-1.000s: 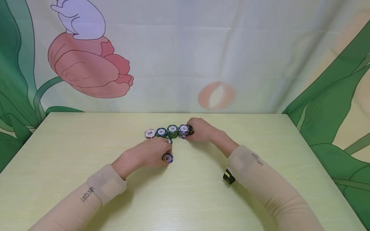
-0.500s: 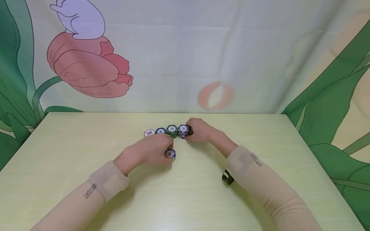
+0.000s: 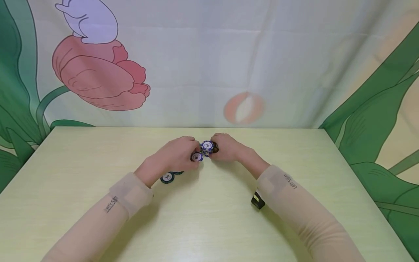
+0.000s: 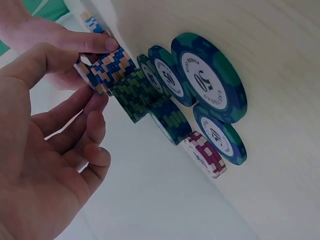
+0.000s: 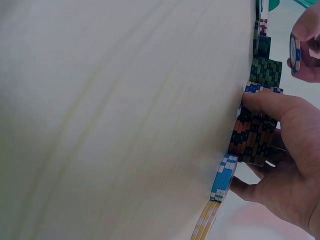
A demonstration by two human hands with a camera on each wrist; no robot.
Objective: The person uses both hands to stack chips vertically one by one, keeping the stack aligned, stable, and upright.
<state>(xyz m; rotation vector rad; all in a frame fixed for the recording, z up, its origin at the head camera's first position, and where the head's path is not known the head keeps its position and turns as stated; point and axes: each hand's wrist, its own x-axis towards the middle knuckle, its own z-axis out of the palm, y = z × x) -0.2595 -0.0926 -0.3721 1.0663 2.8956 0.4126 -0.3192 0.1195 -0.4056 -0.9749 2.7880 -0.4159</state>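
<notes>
My left hand (image 3: pixel 175 154) pinches a blue poker chip (image 3: pixel 196 157) marked 10 between thumb and fingertips. In the head view this chip overlaps the front left of a blue chip stack (image 3: pixel 207 146). The right hand (image 3: pixel 227 147) grips that blue stack from the right, its thumb low on the side in the right wrist view. A black and orange chip stack (image 5: pixel 252 142) stands against the blue one, partly behind the right hand. To the other side is a green chip stack (image 4: pixel 137 95), mostly hidden by my left hand in the head view.
The row runs on with a dark blue-green stack (image 4: pixel 172 120) and red-white chips (image 4: pixel 206 152). Several loose chips marked 50, such as a green-blue chip (image 4: pixel 209 80), lie in front. Light-blue chips (image 5: pixel 224 178) and yellow chips (image 5: pixel 205 225) continue the other end. A curtain backs the table (image 3: pixel 209 225).
My left hand has moved up and right with the blue chip, reaching the blue stack. It now covers the left stacks, and loose chips show below its wrist. The right hand stays put.
</notes>
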